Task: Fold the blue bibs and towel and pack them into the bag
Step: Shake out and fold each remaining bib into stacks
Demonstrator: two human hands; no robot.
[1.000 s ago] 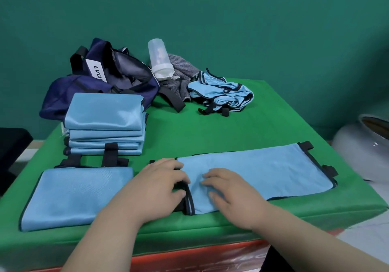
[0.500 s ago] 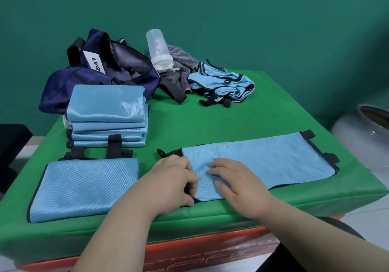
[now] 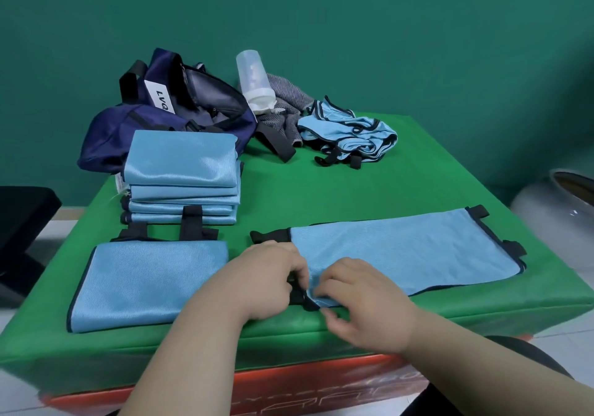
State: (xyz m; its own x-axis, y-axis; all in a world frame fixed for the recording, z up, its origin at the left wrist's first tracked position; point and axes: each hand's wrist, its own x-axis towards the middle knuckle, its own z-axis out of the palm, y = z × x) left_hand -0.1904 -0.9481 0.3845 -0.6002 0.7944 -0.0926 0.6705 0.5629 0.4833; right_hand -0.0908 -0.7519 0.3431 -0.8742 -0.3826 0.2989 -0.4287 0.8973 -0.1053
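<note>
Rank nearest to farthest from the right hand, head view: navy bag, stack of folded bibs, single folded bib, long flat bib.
1. long flat bib: the right hand pinches its left end.
2. single folded bib: front left, same near edge.
3. stack of folded bibs: left, behind the single one.
4. navy bag: far left corner, behind the stack.

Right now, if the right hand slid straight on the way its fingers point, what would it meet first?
Probably the left hand: the right hand points left along the near corner of the flat bib, and the left fingers sit almost against it there. Depth is unclear.
</note>
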